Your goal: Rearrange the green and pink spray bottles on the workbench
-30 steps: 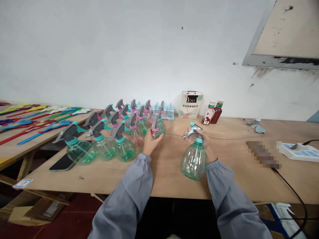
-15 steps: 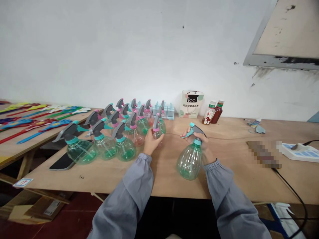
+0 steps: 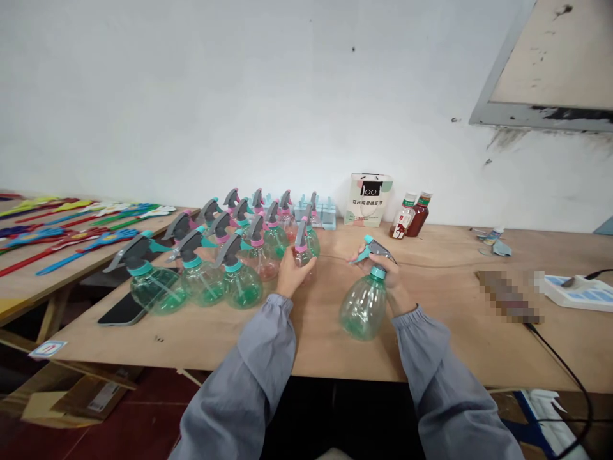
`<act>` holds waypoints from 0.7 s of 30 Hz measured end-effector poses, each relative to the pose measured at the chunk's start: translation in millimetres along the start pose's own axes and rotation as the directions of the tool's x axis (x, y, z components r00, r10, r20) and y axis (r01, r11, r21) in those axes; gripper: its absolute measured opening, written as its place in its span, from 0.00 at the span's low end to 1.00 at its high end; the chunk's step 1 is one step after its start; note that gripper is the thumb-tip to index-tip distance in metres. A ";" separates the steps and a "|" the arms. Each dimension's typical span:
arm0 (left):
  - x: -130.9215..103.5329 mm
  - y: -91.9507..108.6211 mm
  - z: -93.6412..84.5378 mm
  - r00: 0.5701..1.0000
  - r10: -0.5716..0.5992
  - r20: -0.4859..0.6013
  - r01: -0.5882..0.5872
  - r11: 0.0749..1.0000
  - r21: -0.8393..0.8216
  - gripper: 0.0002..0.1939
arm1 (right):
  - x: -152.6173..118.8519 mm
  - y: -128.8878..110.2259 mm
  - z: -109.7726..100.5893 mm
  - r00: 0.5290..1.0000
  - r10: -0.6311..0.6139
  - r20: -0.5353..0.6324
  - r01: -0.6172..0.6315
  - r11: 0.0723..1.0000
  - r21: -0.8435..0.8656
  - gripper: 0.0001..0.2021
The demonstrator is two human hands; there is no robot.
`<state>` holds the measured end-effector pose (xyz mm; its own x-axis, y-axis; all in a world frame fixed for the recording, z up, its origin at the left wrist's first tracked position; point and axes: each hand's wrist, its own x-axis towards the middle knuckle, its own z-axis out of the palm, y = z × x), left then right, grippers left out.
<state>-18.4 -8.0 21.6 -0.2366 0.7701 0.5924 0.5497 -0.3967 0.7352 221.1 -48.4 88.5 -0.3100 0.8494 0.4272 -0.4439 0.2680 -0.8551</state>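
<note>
At the table's near edge, left grip: The left hand [image 3: 291,276] closes thumb and fingers around a pink-collared bottle [image 3: 301,248], clamped just below its collar; the gray spray head rises above the fingers.

Right grip: The right hand [image 3: 394,280] is clamped on a gray-and-teal spray head, fingers by the trigger; the green bottle [image 3: 363,310] hangs below, slightly tilted. Whether its base touches the table [image 3: 325,358] cannot be told.

Spray bottles: Sixteen by visible heads: one per hand, and fourteen others [image 3: 243,289] crowded at the left hand's far and outer sides. Three green ones with teal collars stand nearest the front edge.

Phone: One, lying flat [image 3: 119,313] beside the foremost green bottles.

Back of the table: One printed bag [image 3: 366,212] stands near the wall, between the light-blue rack [image 3: 328,216] and two sauce bottles [image 3: 419,217].

Far right: One small bottle [image 3: 492,237], one blurred-out object with a cord [image 3: 508,299], and one white block [image 3: 577,294].
</note>
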 end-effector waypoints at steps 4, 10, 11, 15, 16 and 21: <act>-0.1 0.4 -0.4 1.000 -0.019 0.004 0.019 1.000 0.005 0.23 | 4.3 3.5 -11.4 0.999 -0.007 -0.045 0.004 0.998 -0.064 0.09; 0.0 -1.3 0.0 1.000 0.003 0.007 -0.003 1.000 -0.005 0.22 | -2.2 -8.6 -19.5 0.988 -0.014 -0.155 -0.031 0.958 -0.286 0.18; 0.0 -1.5 -0.1 1.000 0.003 0.009 -0.003 1.000 -0.005 0.22 | -5.1 -12.5 -23.2 0.978 -0.040 -0.202 -0.035 0.935 -0.352 0.20; 0.0 -1.7 -0.5 1.000 0.007 0.015 -0.007 1.000 -0.015 0.23 | -22.0 -31.0 -54.4 0.853 -0.216 -0.475 -0.113 0.812 -0.573 0.23; 0.1 -1.7 -0.5 1.000 0.008 0.016 -0.008 1.000 -0.021 0.23 | -27.4 -35.8 -65.9 0.804 -0.268 -0.531 -0.150 0.772 -0.618 0.23; 1.4 -2.1 0.5 1.000 -0.008 0.013 0.008 1.000 -0.029 0.24 | -50.4 -53.3 -123.9 0.709 -0.461 -0.533 -0.205 0.589 -0.782 0.23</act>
<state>-19.5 -5.8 20.7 -0.2305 0.7795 0.5824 0.5246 -0.4045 0.7491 364.5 -49.2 76.1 0.4334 0.7211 0.5405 0.4595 0.3391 -0.8209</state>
